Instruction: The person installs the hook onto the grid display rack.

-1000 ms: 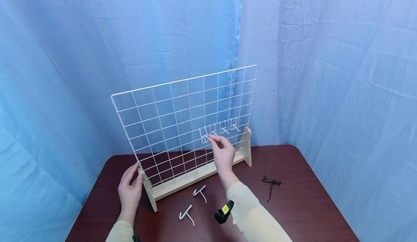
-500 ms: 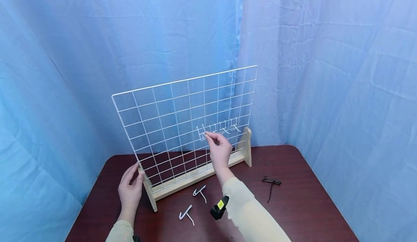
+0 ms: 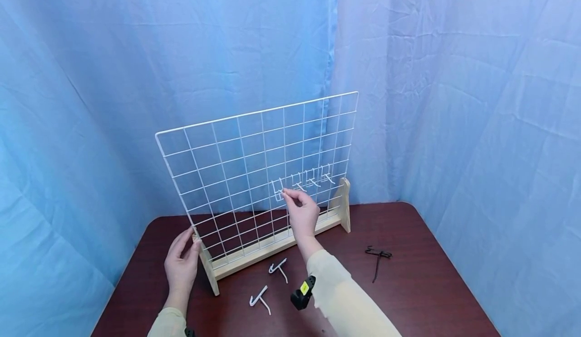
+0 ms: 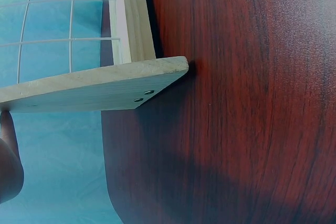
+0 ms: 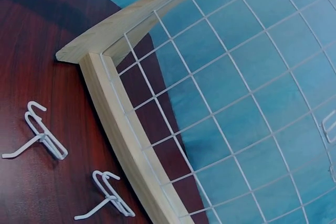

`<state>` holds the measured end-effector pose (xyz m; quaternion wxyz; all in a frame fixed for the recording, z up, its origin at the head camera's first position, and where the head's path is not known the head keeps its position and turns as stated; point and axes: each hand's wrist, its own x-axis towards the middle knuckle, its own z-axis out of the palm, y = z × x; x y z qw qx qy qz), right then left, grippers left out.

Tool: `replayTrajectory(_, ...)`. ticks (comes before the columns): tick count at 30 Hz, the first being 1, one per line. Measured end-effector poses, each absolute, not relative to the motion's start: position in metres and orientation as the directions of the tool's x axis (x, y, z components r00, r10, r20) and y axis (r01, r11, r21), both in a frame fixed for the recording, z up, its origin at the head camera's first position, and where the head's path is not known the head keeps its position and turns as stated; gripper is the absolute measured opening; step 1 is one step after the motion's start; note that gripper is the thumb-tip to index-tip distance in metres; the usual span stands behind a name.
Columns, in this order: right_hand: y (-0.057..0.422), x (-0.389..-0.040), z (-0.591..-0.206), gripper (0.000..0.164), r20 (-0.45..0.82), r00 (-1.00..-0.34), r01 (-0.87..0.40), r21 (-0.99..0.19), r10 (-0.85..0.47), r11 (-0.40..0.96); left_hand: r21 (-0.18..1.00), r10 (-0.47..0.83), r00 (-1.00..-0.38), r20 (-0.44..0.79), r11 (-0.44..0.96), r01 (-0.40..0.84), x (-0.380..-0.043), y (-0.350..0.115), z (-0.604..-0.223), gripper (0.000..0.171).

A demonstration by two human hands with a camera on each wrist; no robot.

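A white wire grid panel (image 3: 262, 111) stands upright in a wooden stand (image 3: 254, 259). My left hand (image 3: 181, 264) grips the top of the stand's left upright (image 3: 207, 266), thumb on one side and fingers on the other. In the left wrist view only a fingertip (image 4: 9, 169) shows, against that upright (image 4: 79, 93). My right hand (image 3: 303, 218) pinches the prong of a white wire hook (image 3: 277, 191) between thumb and fingers, its bent tops up against the grid. Three more white hooks (image 3: 313, 181) hang in a row just right of it.
Two loose white hooks, a nearer one (image 3: 260, 299) and a farther one (image 3: 279, 269), lie on the dark red table (image 3: 422, 286) in front of the stand. A dark hook (image 3: 378, 255) lies at the right. Blue curtains (image 3: 204, 49) surround the table.
My right hand has moved left along the grid with the white hook, rising slightly and then dropping again. The left hand has stayed at the upright.
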<state>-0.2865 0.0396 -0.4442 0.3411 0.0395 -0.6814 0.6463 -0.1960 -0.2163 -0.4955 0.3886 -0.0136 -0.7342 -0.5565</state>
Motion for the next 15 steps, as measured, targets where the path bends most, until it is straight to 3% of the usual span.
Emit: replayTrajectory(15, 0.043, -0.281, -0.461, 0.011, 0.482, -0.793, -0.444, -0.876, 0.373, 0.188, 0.815, -0.42, -0.703, 0.574, 0.376, 0.441, -0.195, -0.216, -0.495, 0.036)
